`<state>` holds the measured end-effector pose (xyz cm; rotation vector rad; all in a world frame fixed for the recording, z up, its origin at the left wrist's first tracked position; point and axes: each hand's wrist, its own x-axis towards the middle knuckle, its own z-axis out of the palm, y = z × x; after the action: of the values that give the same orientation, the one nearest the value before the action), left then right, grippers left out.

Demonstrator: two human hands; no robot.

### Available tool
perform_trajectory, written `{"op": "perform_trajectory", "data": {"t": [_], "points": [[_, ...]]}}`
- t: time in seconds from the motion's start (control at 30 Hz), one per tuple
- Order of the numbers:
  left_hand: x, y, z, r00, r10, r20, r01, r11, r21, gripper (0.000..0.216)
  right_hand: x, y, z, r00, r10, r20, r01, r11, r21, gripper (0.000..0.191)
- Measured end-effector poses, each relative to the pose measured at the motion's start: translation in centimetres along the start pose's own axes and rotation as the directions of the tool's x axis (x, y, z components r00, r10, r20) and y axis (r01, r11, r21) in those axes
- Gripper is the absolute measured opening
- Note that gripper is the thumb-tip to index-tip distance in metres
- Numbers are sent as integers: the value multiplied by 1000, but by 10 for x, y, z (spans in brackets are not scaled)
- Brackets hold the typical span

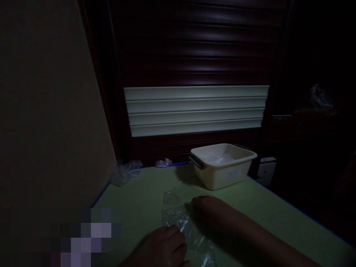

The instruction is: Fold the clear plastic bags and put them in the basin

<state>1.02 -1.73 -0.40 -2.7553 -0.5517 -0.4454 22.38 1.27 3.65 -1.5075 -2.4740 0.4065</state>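
Item: clear plastic bag (178, 218), lower centre of the frame. It lies flat and crinkled on the green tabletop (139, 200), running from just below the tub down to the bottom edge. Both hands rest on it.

Left hand (164, 246): bottom centre of the frame, back of the hand upward, fingers curled loosely down onto the near left part of the bag. Whether it pinches the film or only presses on it cannot be told in the dim light.

Right hand (210, 209): centre of the frame, forearm entering from the lower right. Palm down, fingers together and flat, fingertips laid on the right edge of the bag; no grip is visible.

Cream plastic tub (222, 170): right of centre, standing upright on the tabletop just beyond the right hand, apart from it. Grey handle on its left end; pale sheets or film show inside, not clearly readable.

Crumpled clear plastic (124, 172): left of centre, at the far left corner of the tabletop, against the beige wall (47, 111).

Smaller scrap of clear plastic (164, 162): centre, at the far edge of the tabletop, well apart from the hands.

Roller shutter (194, 74): upper centre, dark slats with a band of white slats (194, 109) across the middle.

Small white box (266, 168): right of the tub, past the tabletop edge, in shadow.

Blue edging (101, 193) borders the tabletop.
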Motion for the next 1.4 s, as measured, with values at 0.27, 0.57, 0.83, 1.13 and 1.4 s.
{"op": "perform_trajectory", "data": {"t": [0.27, 0.57, 0.83, 1.13, 1.4], "points": [[0, 1, 1, 996, 13, -83, -13, 1000, -1, 13, -1, 1, 5, 998, -61, 2, 60, 988, 140, 19], [-2, 1, 4, 996, 38, -75, -41, 998, -39, 12, -6, 0, -11, 926, -332, 178, 252, 897, 363, 22], [-5, -3, -1, 993, -55, -106, 48, 997, -60, 5, -6, -2, -3, 836, -462, 297, 353, 866, 354, 22], [-4, -3, -4, 997, -45, -55, 42, 998, -43, 7, -6, -11, -5, 803, -508, 310, 432, 856, 283, 14], [-10, -15, 20, 997, 8, -78, -12, 998, -58, 8, -14, -19, -18, 860, -374, 347, 346, 927, 141, 15]]}}
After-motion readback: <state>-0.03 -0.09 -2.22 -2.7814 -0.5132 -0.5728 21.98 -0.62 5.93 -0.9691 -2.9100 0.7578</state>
